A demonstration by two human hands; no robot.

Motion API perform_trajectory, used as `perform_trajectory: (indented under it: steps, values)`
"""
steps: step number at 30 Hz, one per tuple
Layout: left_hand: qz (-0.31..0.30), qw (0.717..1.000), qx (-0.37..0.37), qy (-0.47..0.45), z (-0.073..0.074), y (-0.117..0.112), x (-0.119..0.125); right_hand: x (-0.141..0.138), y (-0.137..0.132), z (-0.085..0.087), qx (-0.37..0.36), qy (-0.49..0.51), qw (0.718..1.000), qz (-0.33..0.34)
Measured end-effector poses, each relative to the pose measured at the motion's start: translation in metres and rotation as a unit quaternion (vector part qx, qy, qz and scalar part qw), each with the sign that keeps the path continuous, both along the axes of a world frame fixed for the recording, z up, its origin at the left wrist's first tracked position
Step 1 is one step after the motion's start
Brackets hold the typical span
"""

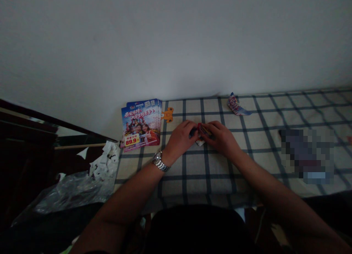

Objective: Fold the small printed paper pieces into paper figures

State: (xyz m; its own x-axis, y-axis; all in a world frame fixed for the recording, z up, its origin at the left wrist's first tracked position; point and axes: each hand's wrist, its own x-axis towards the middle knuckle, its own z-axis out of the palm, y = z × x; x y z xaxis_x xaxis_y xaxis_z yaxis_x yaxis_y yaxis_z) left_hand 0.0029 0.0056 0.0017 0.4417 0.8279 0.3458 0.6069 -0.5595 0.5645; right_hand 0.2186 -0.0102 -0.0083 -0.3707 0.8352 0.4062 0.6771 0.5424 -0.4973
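Both my hands meet over a checked cloth [209, 166] near the wall. My left hand [180, 138], with a metal watch [160, 162] on its wrist, and my right hand [221, 137] are closed together on a small folded piece of coloured printed paper [202, 131]. A white corner of that paper pokes out below my fingers. A stack of colourful leaflets [140, 123] lies flat to the left of my left hand, by the wall.
A small orange cut-out shape [167, 115] lies beside the leaflets. A folded paper piece [235, 105] sits by the wall at the back. Torn paper scraps [106, 162] and a clear plastic bag [71, 191] lie at the cloth's left edge. A blurred dark patch [306, 155] is at the right.
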Motion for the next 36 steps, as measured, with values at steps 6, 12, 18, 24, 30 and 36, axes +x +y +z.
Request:
perform_trajectory:
  steps: [6,12,18,24,30,36]
  values:
    - [0.005,1.0,-0.002,-0.005,-0.0016,0.0013,0.0005,-0.0007,-0.0027,0.0042,-0.002,-0.031,1.0,-0.002]
    - [0.006,1.0,-0.006,-0.007,-0.0034,0.0015,0.0003,0.0001,-0.0047,0.0052,0.007,-0.048,0.999,0.004]
    - [0.011,1.0,-0.006,-0.004,-0.004,0.0018,0.0009,-0.0003,-0.0038,0.0055,0.015,-0.058,0.998,0.007]
    - [0.004,1.0,-0.006,-0.002,-0.0037,0.0016,0.0004,-0.0013,-0.0036,0.0053,0.026,-0.065,0.997,0.015]
    - [0.004,1.0,-0.001,-0.003,-0.0039,0.0011,0.0004,0.0002,-0.0021,0.0048,0.027,-0.064,0.997,0.034]
    - [0.003,1.0,0.001,0.003,-0.0048,0.0019,0.0006,0.0005,-0.0026,0.004,0.016,-0.059,0.998,0.025]
